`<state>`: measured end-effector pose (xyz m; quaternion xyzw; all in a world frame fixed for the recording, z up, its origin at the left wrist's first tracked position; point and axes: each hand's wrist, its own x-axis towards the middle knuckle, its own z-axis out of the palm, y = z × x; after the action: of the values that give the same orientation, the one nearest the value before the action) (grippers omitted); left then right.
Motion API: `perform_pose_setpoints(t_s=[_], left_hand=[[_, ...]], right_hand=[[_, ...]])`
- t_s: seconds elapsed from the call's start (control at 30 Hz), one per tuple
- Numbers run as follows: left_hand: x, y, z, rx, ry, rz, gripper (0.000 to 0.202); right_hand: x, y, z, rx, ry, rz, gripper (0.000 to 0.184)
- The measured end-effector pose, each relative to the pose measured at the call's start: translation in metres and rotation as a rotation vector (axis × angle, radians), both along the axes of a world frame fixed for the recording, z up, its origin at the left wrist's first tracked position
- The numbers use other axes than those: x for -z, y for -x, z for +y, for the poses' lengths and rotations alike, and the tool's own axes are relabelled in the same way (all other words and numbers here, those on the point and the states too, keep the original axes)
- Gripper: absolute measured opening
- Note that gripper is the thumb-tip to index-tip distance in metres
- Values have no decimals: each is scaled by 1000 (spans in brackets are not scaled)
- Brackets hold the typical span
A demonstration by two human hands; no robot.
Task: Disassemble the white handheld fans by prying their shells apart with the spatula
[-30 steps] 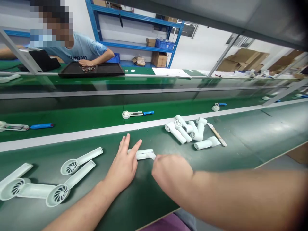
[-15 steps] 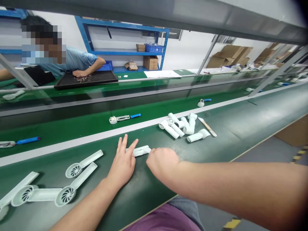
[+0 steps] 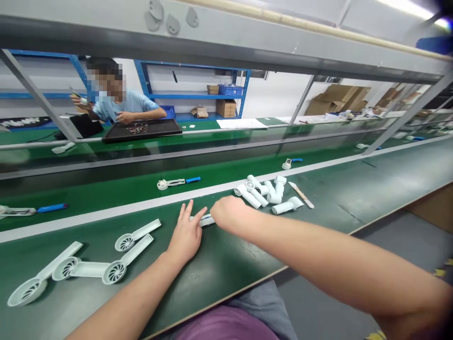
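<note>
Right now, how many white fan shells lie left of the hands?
4 white fan shells: one far left, two end to end, one nearest the left hand.

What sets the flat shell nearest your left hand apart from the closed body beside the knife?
The shell lies open and flat with its round spoked vent showing, while the body looks closed into a rounded tube. The shell lies well away from the heap, while the body lies close to it, beside the knife. Both are white plastic.
</note>
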<state>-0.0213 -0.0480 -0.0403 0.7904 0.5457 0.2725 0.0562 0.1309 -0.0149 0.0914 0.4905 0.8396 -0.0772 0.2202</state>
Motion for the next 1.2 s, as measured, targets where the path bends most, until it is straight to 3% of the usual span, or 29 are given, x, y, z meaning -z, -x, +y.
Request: perform_pose_setpoints(t_s=[0.1, 0.2, 0.33, 0.5, 0.73, 0.87, 0.97, 1.1, 1.2], left_hand=[[0, 0, 1, -9, -14, 9, 58], [2, 0, 2, -12, -24, 10, 58], [3, 1, 2, -3, -33, 1, 56], [-2, 0, -5, 37, -76, 5, 57], [-1, 6, -10, -13, -93, 22, 60], [-1, 10, -13, 12, 2, 29, 55], [-2, 10, -12, 41, 80, 10, 53], [-4, 10, -4, 72, 118, 4, 51], [-6, 10, 2, 78, 138, 10, 51]], right_hand=[[-14, 9, 34, -104, 86, -88, 20], [-16, 11, 47, -145, 134, -143, 18], [3, -5, 29, -126, 81, -129, 18], [21, -25, 6, -56, -44, -34, 32], [-3, -36, 8, -147, -120, 78, 25], [9, -56, -17, -261, -194, 156, 14], [18, -64, -35, -316, -217, 152, 16], [6, -49, -38, -374, -149, 107, 20], [-11, -18, -18, -319, -48, 73, 10]])
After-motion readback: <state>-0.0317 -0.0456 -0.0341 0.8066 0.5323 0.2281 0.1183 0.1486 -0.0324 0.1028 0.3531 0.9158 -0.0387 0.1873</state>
